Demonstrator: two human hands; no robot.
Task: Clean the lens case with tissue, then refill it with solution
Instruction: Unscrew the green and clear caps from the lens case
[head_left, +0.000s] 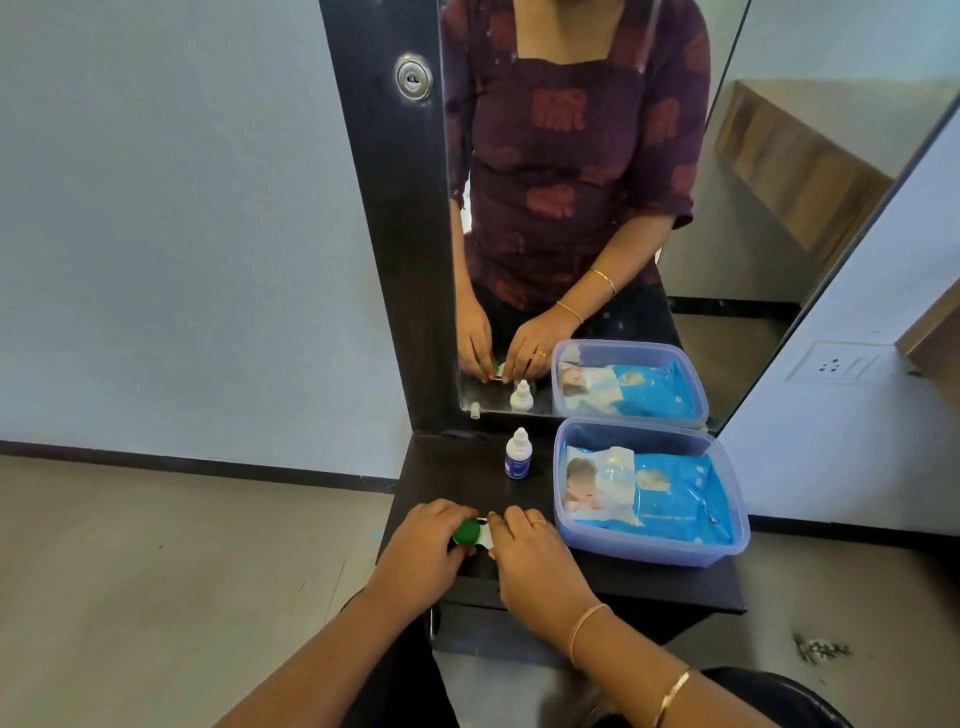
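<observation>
Lens case (470, 534) lies at the near left part of the black desk (457, 480), held between both hands. One end of it carries a round green cap (465, 532); a bit of the white body shows in the gap between the hands, and the other end is hidden. The left hand (421, 553) curls its fingers and thumb round the green-capped end. The right hand (535, 564) comes in from the other side with its fingers bent down over the hidden end, fingertips pressed to the white body, so both hands grip the case and almost touch each other. A ring (537, 522) sits on one right finger and thin bangles (584, 631) circle that wrist. Behind the hands, near the back of the desk, a small white dropper bottle of solution (518, 456) with a blue label stands upright, its cap on, well apart from the case. Just right of the bottle is a translucent bluish plastic box (649, 555) without a lid, and inside it lies a blue pack of wipes (670, 493), flat and sealed as far as can be seen. A black-framed mirror (571, 208) rises from the back edge of the desk and repeats the hands, bottle and box. A wall socket (834, 364) is set in the wall to the right.
</observation>
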